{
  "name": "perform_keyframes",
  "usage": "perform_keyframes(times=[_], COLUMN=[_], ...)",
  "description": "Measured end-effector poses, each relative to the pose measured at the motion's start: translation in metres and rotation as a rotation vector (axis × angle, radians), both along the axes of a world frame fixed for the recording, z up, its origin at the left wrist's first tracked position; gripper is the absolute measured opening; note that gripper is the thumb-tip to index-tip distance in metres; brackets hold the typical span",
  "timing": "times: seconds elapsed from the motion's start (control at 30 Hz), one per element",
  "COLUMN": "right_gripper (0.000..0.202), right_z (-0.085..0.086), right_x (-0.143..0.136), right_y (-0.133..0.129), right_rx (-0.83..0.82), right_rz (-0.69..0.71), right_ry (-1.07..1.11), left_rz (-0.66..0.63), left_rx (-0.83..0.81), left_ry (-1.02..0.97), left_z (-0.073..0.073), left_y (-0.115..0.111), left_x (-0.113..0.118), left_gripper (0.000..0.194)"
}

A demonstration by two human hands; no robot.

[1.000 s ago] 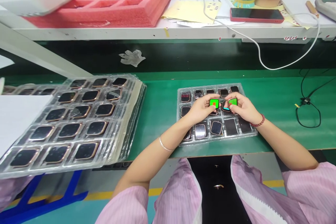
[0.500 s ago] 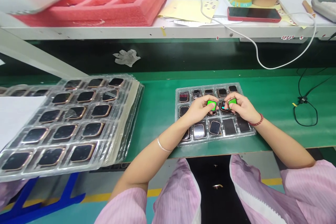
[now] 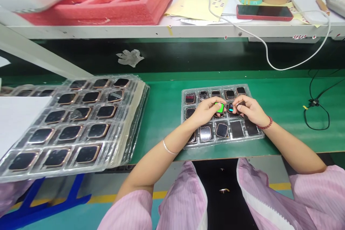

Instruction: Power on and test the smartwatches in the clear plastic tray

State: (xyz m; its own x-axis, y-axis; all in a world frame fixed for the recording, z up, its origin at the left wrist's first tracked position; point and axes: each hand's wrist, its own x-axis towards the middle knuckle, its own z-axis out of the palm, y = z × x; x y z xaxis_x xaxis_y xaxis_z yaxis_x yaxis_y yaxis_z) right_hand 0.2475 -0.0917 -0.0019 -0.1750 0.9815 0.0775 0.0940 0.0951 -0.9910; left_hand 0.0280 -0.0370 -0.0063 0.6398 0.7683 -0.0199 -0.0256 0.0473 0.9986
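My left hand (image 3: 206, 112) is closed around a smartwatch case (image 3: 220, 107) whose screen glows bright green, the thumb lying on its face. In my right hand (image 3: 250, 109) is a second smartwatch case (image 3: 240, 105), its screen dark, gripped between thumb and fingers. Both hands are just above a clear plastic tray (image 3: 223, 143) on the green bench. Between them, a watch with a lit cyan patch (image 3: 230, 109) sits in the tray. Other dark watch cases lie in its pockets, one of them set askew (image 3: 221, 130). My hands hide part of the middle row.
At left stands a stack of clear trays (image 3: 126, 129) full of watch cases, with a white sheet (image 3: 18, 122) over its edge. A shelf above holds pink foam (image 3: 159, 7), papers and a phone (image 3: 264, 13). A white cable (image 3: 265, 48) droops from it; a black cable (image 3: 316, 127) lies at right.
The screen of the watch in my right hand went from green to dark. The left one stays green. Both hands remain over the same part of the tray; the whole view has shifted slightly.
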Motion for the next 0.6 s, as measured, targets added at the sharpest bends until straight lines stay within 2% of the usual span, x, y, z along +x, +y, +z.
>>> perform_keyframes(times=[0.27,0.6], right_gripper=[0.01,0.01], right_z=[0.0037,0.003], right_x=[-0.0015,-0.0009], right_y=[-0.0003,0.0001], right_rx=[0.07,0.075], right_rz=[0.016,0.027], right_ry=[-0.02,-0.023], left_rz=[0.028,0.014], left_rx=[0.0,0.001], left_ry=[0.008,-0.038], left_z=[-0.0001,0.0004], left_y=[-0.0003,-0.001], left_x=[0.0002,0.001], left_gripper=[0.028,0.025])
